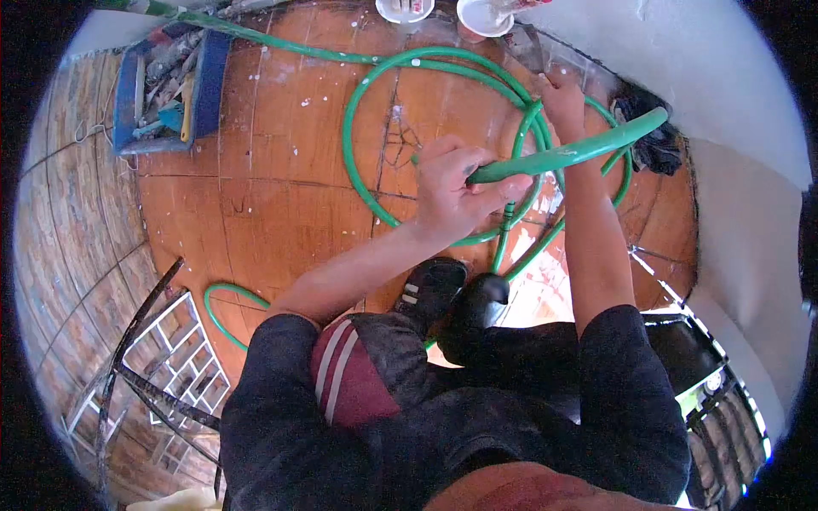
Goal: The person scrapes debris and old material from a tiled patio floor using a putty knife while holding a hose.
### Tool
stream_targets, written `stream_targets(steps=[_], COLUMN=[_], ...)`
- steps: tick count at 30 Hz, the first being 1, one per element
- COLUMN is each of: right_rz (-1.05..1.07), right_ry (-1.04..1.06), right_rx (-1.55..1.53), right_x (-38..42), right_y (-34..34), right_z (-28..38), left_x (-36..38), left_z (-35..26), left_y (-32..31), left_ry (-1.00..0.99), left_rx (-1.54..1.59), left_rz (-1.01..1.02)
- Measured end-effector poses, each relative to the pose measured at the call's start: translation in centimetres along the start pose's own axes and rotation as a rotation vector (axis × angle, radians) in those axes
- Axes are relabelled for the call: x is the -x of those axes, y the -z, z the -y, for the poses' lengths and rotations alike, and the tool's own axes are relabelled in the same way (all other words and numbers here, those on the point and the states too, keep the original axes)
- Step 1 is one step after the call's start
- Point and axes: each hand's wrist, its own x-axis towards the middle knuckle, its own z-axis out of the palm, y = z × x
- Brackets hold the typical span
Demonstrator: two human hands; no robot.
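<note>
Green flexible hose is clamped in the left hand, looped at twelve o'clock, uncoiled towards eleven; the right hand's grip cannot be told.

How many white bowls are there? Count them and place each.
2. The left bowl is cut off by the picture's top edge; the right bowl is just beside it, nearer the wall. More may be hidden.

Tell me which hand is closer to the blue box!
Your left. The left hand, gripping the green hose, is to the right of the blue box. The right hand is farther over to the right, nearer a white pot.
</note>
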Motion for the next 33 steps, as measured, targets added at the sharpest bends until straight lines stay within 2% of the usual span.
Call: stream_targets(steps=[1,3,7,9,10,12,16,18,25,27,31,33], right_rz=[0.002,0.088,0.086,0.196,0.196,0.115,0.152,0.121,0.106,0.124,0.114,0.129], right_ry=[0.001,-0.038,-0.049,-0.134,-0.134,0.066,0.055,0.12,0.118,0.059,0.144,0.006], right_rx=[-0.001,0.018,-0.01,0.025,0.026,-0.125,-0.197,-0.118,-0.066,-0.142,-0.194,0.015], right_x=[0.0,0.3,1.5,1.8,1.7,1.5,1.7,1.3,1.3,1.5,1.9,2.9], right_y=[0.0,0.3,0.9,1.4,0.7,-0.7,-1.2,-2.0,-1.8,-1.4,0.5,1.9], right_z=[0.5,1.3,4.3,5.9,5.8,5.9,6.3,6.3,6.8,6.5,6.3,6.1], left_x=[-0.2,-0.2,-0.2,-0.3,-0.3,-0.2,0.2,0.1,0.4,0.4,0.4,0.7], left_z=[0.0,0.2,0.3,0.2,0.1,0.4,0.6,0.7,0.8,0.9,1.1,1.3], left_y=[-0.2,-0.2,-0.3,-0.5,-0.5,-0.4,-0.3,-0.3,-0.2,-0.1,0.0,-0.3], left_ry=[-0.025,-0.027,-0.023,-0.028,-0.033,-0.032,-0.009,-0.03,-0.019,-0.042,-0.076,-0.058], left_rx=[0.037,0.015,-0.028,-0.029,-0.033,-0.042,-0.046,-0.046,-0.053,-0.07,-0.101,-0.082], left_rz=[-0.062,-0.062,-0.045,-0.04,-0.036,-0.011,0.006,0.003,-0.009,-0.021,-0.036,-0.057])
